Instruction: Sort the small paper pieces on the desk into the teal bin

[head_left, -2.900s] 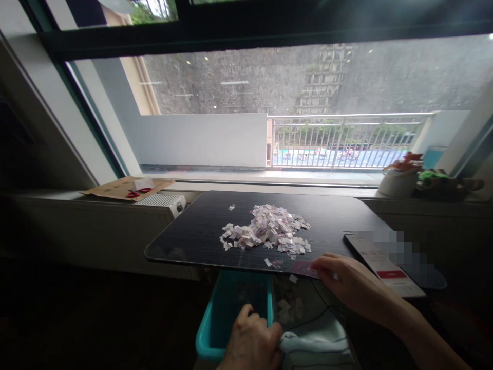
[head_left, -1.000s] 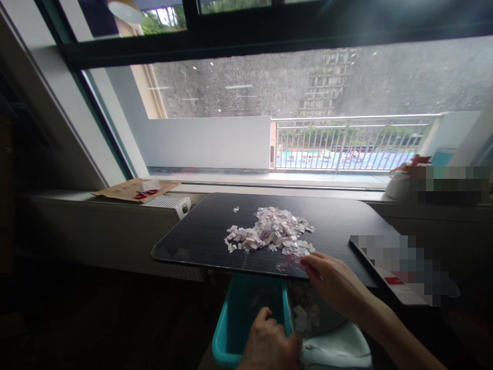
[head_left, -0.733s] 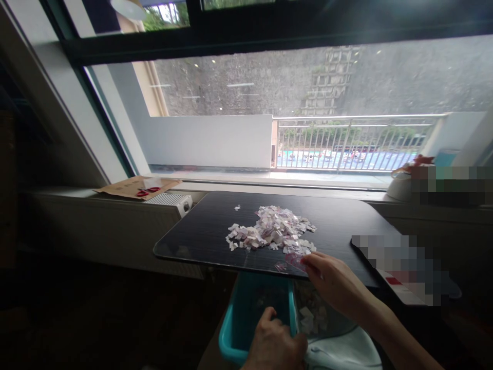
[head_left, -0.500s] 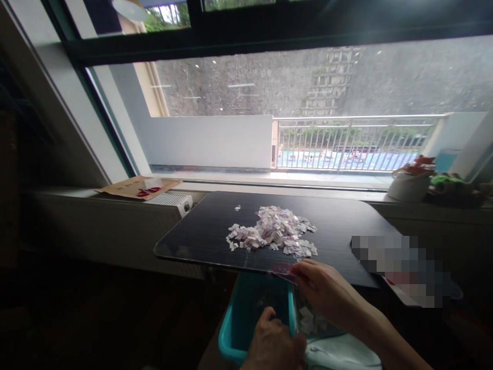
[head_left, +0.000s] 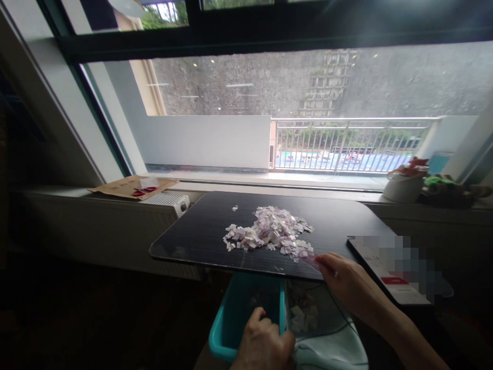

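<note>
A heap of small pale paper squares (head_left: pixel 275 228) lies on the dark tabletop (head_left: pixel 192 234). My right hand (head_left: pixel 342 275) is closed in a pinch on a thin, see-through pinkish card (head_left: pixel 308 258), whose tip touches the near right edge of the heap. Below the table's front edge, my left hand (head_left: pixel 265 341) has its fingers curled at the right rim of a teal bin (head_left: pixel 223 329). Beside that bin stands a pale container with a clear bag-like lining (head_left: pixel 327 344), where larger pale scraps (head_left: pixel 304 313) show. The inside of the teal bin is dark.
A blurred-out flat item (head_left: pixel 389 272) rests on the table's right side. On the sill at left are brown paper (head_left: pixel 111 187) and red-handled scissors (head_left: pixel 144 191). A white pot (head_left: pixel 402 187) stands at right, before the window. A radiator (head_left: pixel 169 203) sits behind the table's left.
My right hand has moved right and slightly up with the pinkish card, from the table's front edge to the heap's near edge. My left hand stays at the bin; the view has shifted slightly.
</note>
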`<action>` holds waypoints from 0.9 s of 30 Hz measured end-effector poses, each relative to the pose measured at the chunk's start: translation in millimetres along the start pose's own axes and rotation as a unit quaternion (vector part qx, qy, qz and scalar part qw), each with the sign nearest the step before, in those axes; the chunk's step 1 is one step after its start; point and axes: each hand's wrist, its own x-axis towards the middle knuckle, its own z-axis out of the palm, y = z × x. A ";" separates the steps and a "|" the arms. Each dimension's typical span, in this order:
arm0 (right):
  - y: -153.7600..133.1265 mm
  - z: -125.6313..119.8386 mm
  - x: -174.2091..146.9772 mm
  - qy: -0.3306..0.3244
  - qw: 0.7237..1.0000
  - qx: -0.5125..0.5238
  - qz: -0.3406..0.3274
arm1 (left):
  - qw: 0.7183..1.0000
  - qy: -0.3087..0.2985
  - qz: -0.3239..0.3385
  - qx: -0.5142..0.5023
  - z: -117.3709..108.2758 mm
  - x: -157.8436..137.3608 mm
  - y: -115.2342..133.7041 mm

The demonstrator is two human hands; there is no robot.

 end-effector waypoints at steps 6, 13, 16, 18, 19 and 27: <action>2.5 2.8 -0.7 -0.017 1.000 -0.001 -0.007 | 1.000 -0.004 -0.005 0.001 -0.5 0.3 -1.7; -7.1 3.8 7.2 -0.018 1.000 -0.007 -0.009 | 1.000 -0.026 -0.011 -0.005 -3.3 0.8 -0.7; -8.9 5.8 10.2 -0.023 1.000 -0.002 -0.018 | 1.000 -0.018 -0.009 -0.007 -2.1 1.2 -0.6; -10.3 7.8 12.6 -0.015 1.000 -0.014 -0.008 | 1.000 -0.017 -0.010 -0.006 -0.9 1.4 -0.4; -11.7 9.0 13.8 -0.012 1.000 -0.020 -0.003 | 1.000 -0.019 -0.010 -0.005 -0.5 1.6 -0.4; -22.7 10.3 8.4 -0.040 0.998 0.027 -0.041 | 1.000 -0.014 -0.004 0.002 6.7 3.0 -3.0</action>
